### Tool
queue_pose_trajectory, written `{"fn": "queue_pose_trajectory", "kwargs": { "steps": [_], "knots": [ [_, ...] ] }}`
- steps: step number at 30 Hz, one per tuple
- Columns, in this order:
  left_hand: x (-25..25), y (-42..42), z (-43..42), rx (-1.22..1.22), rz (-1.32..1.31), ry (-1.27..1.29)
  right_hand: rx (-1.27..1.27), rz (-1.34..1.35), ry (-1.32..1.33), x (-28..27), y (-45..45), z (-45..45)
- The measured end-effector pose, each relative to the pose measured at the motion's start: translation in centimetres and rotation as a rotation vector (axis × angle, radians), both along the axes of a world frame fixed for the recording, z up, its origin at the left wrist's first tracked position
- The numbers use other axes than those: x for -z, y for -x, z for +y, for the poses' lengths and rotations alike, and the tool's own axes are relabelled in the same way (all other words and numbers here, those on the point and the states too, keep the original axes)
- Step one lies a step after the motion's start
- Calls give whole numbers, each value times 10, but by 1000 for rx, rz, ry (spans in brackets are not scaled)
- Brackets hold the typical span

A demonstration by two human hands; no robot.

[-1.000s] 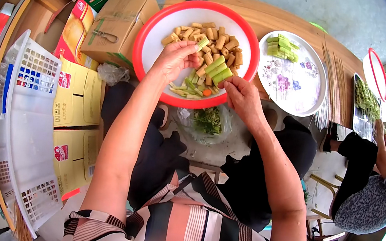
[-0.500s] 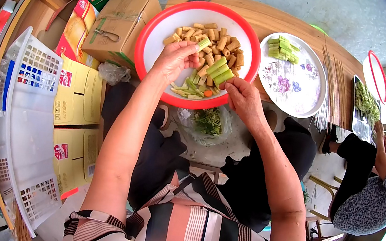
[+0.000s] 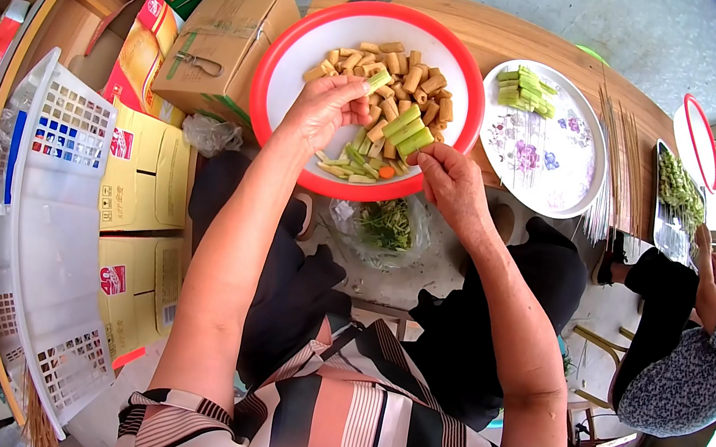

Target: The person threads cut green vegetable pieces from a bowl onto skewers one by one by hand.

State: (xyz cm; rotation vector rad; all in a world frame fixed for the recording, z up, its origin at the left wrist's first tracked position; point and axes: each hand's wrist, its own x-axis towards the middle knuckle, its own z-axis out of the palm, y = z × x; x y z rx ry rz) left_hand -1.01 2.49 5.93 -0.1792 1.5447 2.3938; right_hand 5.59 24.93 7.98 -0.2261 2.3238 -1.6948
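Note:
My left hand (image 3: 330,110) is closed over the red-rimmed basin (image 3: 280,73), pinching a short piece of celery (image 3: 379,82) between thumb and fingers. Lower right of it, my right hand (image 3: 452,182) is closed at the end of a few celery pieces (image 3: 409,131) lying side by side. Whether a stick runs through them I cannot tell. Below both hands, the basin holds a heap of brown tube-shaped pieces (image 3: 391,47), loose celery strips (image 3: 353,163) and an orange round slice (image 3: 386,172).
On the wooden table (image 3: 516,34) sits a flowered tray (image 3: 560,175) with a celery bunch (image 3: 526,91). Thin sticks (image 3: 622,161) lie right of it. A co-worker's hand (image 3: 709,262) touches a tray of greens (image 3: 679,193). Cartons (image 3: 218,45) and a white basket (image 3: 55,206) stand left.

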Motion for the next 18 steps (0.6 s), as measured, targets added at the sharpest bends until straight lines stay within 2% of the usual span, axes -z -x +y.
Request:
{"fn": "queue_pose_trajectory", "kwargs": {
  "steps": [5,18],
  "knots": [
    [2,-3,2,78,-1,18,-3,23,6,3,0,-1],
    [-2,-3,2,-11,29,11,0,-11,29,-1,1,-4]
  ]
}}
